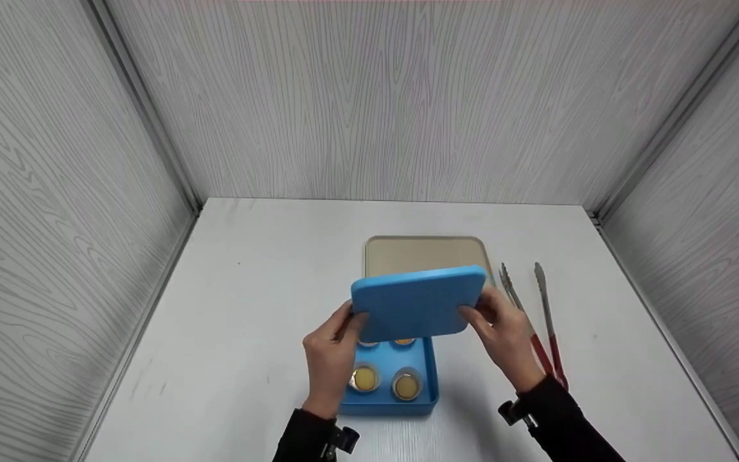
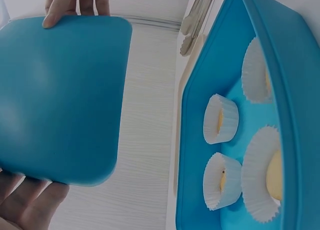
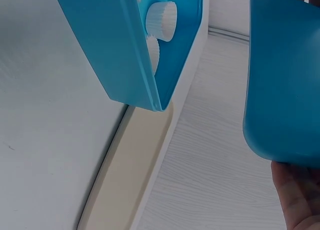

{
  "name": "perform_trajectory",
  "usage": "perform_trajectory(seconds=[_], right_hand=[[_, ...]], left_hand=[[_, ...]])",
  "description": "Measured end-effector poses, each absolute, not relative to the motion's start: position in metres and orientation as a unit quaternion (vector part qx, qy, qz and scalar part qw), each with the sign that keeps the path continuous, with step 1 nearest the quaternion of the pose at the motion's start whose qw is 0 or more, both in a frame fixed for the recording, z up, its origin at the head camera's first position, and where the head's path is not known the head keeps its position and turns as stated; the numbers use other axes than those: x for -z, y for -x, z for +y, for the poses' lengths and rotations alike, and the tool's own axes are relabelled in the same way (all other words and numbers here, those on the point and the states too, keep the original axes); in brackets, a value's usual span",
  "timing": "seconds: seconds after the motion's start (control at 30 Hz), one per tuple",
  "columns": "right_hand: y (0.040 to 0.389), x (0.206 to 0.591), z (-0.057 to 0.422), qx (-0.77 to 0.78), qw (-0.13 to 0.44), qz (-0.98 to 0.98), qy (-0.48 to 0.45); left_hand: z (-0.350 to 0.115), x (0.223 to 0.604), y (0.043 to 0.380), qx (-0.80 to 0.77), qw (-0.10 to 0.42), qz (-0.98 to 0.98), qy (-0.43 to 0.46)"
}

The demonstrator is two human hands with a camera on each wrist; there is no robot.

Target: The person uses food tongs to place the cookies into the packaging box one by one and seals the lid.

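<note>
Both hands hold a blue lid (image 1: 417,307) by its two ends, tilted up over a blue box (image 1: 389,409). The left hand (image 1: 332,353) pinches the lid's left end, thumb on the near face. At the opposite end, the right hand (image 1: 504,333) pinches it the same way. Inside the open box stand several white fluted paper cups (image 2: 227,119), each with something small and yellow in it, such as the yellow filling (image 1: 364,378) at the near left. The lid hides the far part of the box in the head view.
Behind the box lies a beige tray (image 1: 426,252), partly covered by the lid. Spread metal tongs (image 1: 545,305) with red handles lie to the right, beside the right hand. Pale wood-grain panels (image 1: 369,102) wall the white table (image 1: 247,276) at the back and both sides.
</note>
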State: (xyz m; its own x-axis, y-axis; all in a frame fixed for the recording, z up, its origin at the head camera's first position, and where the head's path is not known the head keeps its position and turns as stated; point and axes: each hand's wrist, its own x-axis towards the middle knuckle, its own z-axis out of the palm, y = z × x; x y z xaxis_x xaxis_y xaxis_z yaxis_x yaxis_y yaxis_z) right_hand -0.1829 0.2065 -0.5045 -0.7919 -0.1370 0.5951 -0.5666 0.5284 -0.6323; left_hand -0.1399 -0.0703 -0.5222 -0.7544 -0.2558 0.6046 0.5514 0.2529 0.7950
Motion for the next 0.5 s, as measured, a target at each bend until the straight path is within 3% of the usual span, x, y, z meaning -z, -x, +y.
perform_trajectory(seconds=[0.5], right_hand=[[0.182, 0.515, 0.195, -0.462, 0.161, -0.857, -0.163]], left_hand=[[-0.081, 0.522, 0.144, 0.573, 0.279, -0.77, 0.026]])
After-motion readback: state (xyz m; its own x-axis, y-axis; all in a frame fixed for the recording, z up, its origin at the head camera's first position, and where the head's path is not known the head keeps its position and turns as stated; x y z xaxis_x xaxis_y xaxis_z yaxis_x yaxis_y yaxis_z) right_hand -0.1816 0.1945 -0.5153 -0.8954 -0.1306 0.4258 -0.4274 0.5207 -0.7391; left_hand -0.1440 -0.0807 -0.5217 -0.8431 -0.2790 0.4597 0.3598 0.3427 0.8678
